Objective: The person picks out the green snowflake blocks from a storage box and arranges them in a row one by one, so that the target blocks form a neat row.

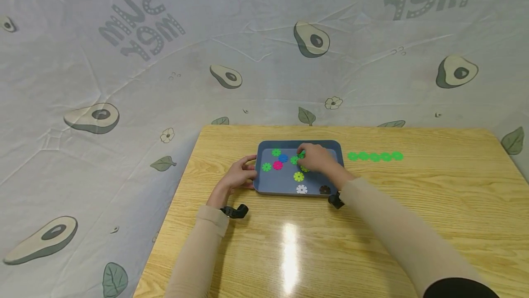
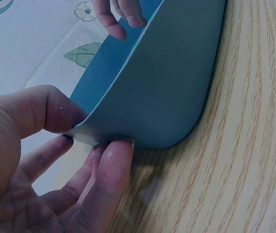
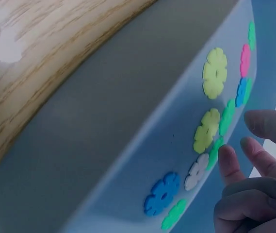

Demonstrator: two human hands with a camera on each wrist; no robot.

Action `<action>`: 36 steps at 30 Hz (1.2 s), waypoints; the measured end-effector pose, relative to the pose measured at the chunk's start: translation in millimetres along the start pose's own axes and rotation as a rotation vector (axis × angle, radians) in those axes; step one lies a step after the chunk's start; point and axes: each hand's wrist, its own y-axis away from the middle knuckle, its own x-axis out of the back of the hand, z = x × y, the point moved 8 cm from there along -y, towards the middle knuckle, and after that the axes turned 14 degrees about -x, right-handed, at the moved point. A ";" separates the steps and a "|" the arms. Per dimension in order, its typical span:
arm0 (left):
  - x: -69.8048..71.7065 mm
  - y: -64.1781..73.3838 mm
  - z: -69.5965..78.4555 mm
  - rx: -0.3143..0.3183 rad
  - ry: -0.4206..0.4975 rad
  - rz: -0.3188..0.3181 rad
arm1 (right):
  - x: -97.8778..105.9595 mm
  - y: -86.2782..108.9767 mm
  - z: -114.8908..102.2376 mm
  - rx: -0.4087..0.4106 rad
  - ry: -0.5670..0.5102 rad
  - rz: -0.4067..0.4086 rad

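A shallow blue-grey tray [image 1: 281, 184] holds several flower-shaped plastic discs in different colours. My left hand [image 1: 240, 174] grips the tray's left end, and the left wrist view shows its thumb [image 2: 55, 109] at the rim and fingertips against the outer wall. Over the tray's right half, my right hand [image 1: 317, 158] reaches down with thumb and forefinger apart. In the right wrist view, a fingertip lies right at a green disc [image 3: 215, 151]; the other fingers are bent. Near that hand lie a yellow-green disc [image 3: 206, 131], a white disc [image 3: 196, 172] and a blue disc [image 3: 162, 194].
Right of the tray, several green discs [image 1: 374, 157] form a row on the wooden table [image 1: 413, 197]. A pink disc [image 1: 278, 165] is toward the tray's left; a dark brown disc [image 1: 325, 189] is near its front wall. A printed cloth [image 1: 264, 91] hangs behind the table.
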 end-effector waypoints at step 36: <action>-0.5 0.0 -0.1 -0.010 0.005 0.001 | -15.6 -10.2 -2.7 -0.084 0.070 0.043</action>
